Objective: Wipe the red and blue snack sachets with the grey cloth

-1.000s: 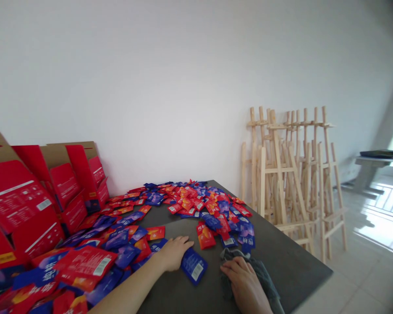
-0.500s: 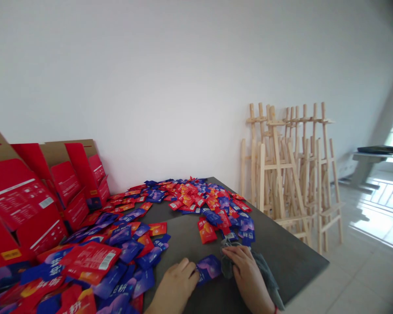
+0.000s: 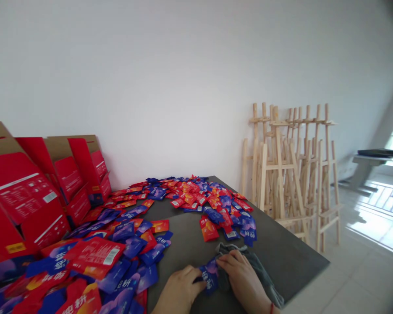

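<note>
A blue sachet [image 3: 211, 276] with white lettering lies at the front of the dark table. My left hand [image 3: 182, 285] pinches its left end between thumb and fingers. On the other side, my right hand [image 3: 238, 274] is closed over a bunched grey-green cloth [image 3: 260, 272], its fingertips at the sachet's right edge. Part of the cloth is hidden under that hand. Left of my left hand spreads a large heap of red and blue sachets [image 3: 118, 248]. Farther back lies a second pile of sachets [image 3: 212, 196], with a red-orange sachet [image 3: 208, 228] at its near edge.
Open red cardboard boxes [image 3: 22, 196] line the left side behind the heap. A white wall [image 3: 170, 87] rises behind the table [image 3: 294, 261], whose right edge drops to a tiled floor. Wooden easels [image 3: 281, 170] stand beyond that edge. Another table [image 3: 370, 161] is at far right.
The blue sachet has turned, so its lettering now shows. My right hand has shifted left onto its edge, with the cloth spread farther behind the hand. The view has shifted slightly.
</note>
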The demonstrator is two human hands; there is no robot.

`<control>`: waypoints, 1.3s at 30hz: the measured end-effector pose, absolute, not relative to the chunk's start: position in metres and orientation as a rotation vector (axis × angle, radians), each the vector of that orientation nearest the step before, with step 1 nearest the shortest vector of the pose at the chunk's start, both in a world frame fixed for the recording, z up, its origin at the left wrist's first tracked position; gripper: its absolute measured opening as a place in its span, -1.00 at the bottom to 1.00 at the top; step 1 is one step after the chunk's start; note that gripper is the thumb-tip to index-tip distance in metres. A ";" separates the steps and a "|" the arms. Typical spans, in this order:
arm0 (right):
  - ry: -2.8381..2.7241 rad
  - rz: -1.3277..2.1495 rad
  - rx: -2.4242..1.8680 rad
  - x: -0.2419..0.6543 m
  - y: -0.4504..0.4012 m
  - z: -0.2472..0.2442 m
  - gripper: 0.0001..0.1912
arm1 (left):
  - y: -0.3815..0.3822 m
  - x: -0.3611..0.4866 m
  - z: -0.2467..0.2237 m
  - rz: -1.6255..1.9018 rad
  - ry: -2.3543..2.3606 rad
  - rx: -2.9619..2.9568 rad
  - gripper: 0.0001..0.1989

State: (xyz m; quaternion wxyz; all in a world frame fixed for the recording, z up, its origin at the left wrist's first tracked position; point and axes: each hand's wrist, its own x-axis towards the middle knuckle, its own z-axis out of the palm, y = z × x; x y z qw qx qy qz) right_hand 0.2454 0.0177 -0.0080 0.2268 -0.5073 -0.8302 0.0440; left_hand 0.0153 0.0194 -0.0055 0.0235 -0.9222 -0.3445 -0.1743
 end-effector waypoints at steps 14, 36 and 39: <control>-2.282 0.212 -1.283 0.213 0.021 0.012 -0.58 | 0.016 0.025 0.008 -0.811 -1.875 -2.804 -0.65; -2.161 0.261 -1.476 0.257 0.023 0.003 -0.38 | 0.033 0.027 0.022 -0.413 -2.189 -2.833 -0.44; -2.134 0.254 -1.439 0.258 0.020 0.002 -0.38 | 0.036 0.035 0.032 -0.394 -2.196 -2.835 -0.65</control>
